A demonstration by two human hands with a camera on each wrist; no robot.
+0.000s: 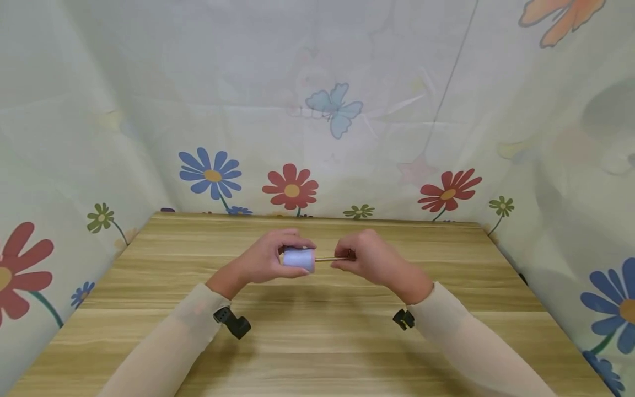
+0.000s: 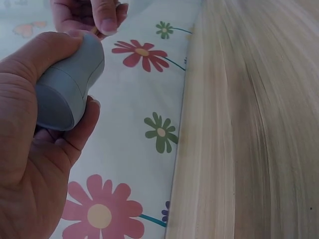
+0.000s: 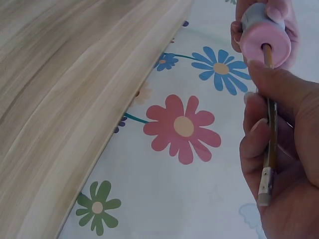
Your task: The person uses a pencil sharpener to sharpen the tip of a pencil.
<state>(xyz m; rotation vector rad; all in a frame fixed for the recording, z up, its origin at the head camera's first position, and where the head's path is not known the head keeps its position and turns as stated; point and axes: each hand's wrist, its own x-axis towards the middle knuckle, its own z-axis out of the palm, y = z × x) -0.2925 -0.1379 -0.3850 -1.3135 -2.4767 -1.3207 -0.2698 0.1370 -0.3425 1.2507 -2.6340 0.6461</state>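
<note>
A pale blue pencil sharpener (image 1: 299, 259) with a pink end lies sideways in my left hand (image 1: 270, 256), gripped between thumb and fingers. In the left wrist view its rounded grey-blue body (image 2: 75, 82) shows inside the curled fingers. Opposite it, my right hand (image 1: 374, 258) pinches a pencil (image 1: 327, 259). The right wrist view shows the pencil's tip end inside the hole of the pink face (image 3: 254, 42). At the other end, the pencil's eraser (image 3: 264, 198) points back toward the right palm. Both hands are held above the table, and the tip is hidden.
A wood-grain table (image 1: 317, 342) spreads beneath both arms. Behind it and at both sides hangs a pale cloth (image 1: 238, 110) printed with flowers and a butterfly. Dark straps with small devices (image 1: 233, 323) sit at both wrists.
</note>
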